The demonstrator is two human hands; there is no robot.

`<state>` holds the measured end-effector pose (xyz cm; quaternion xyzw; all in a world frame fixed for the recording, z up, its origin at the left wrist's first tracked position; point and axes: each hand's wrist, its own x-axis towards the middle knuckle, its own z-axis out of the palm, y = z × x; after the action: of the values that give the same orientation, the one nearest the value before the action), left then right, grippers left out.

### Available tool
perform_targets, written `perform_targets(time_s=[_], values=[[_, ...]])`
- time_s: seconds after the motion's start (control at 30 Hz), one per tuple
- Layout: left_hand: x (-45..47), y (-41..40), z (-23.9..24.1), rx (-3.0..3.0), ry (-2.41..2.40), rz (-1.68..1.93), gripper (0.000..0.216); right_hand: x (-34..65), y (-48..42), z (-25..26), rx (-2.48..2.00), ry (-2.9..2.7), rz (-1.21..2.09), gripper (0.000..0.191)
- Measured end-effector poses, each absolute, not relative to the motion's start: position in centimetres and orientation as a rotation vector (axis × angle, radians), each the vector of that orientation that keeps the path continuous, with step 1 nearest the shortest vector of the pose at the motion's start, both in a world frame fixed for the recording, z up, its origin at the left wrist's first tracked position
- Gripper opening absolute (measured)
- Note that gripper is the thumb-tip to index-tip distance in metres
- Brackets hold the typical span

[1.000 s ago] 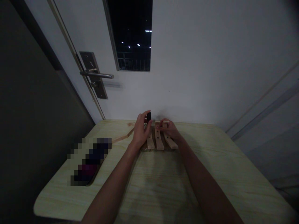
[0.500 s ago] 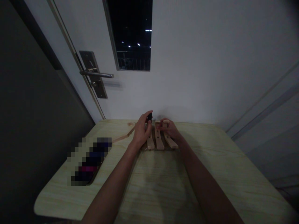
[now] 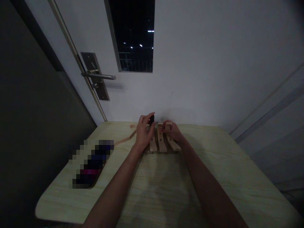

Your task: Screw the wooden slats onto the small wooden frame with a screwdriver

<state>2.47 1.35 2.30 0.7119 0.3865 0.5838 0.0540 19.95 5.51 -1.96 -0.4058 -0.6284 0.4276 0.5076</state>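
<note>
A small frame of pale wooden slats [image 3: 161, 143] lies on the light wooden table [image 3: 166, 186], close to the far edge by the wall. My left hand [image 3: 143, 133] rests at the slats' left side with fingers curled round a small black object [image 3: 151, 119] held upright. My right hand [image 3: 171, 130] sits on the far right end of the slats, fingers pinched on the slat ends. The light is dim and finger detail is hard to read.
A thin wooden strip [image 3: 125, 138] lies left of the slats. A blurred-out dark item [image 3: 91, 164] sits on the table's left part. Behind stands a white door with a metal lever handle [image 3: 98, 76] and a dark window pane [image 3: 134, 34].
My left hand's fingers shifted slightly on the black object. The right hand and the slats stayed where they were.
</note>
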Motion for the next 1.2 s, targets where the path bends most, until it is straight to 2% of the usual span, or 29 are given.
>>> perform_targets(time_s=[0.2,0.47,0.7,1.0,1.2], values=[[2.43,1.46,1.89,2.171,1.083,1.759,0.040,19.89,5.40,-2.05,-0.963,-1.499,1.038,0.038],[2.49,1.41,1.99,2.127,1.011,1.723,0.034,19.91,5.53,-2.08,-0.963,-1.489,1.060,0.039],[2.50,1.34,2.46,2.140,1.146,1.814,0.029,19.98,5.60,-2.13,-0.989,-1.507,1.030,0.036],[2.42,1.62,1.87,2.168,1.117,1.804,0.040,19.88,5.50,-2.04,-0.977,-1.493,1.039,0.036],[2.47,1.53,1.92,2.163,1.074,1.781,0.034,19.85,5.35,-1.87,-0.981,-1.499,1.027,0.035]])
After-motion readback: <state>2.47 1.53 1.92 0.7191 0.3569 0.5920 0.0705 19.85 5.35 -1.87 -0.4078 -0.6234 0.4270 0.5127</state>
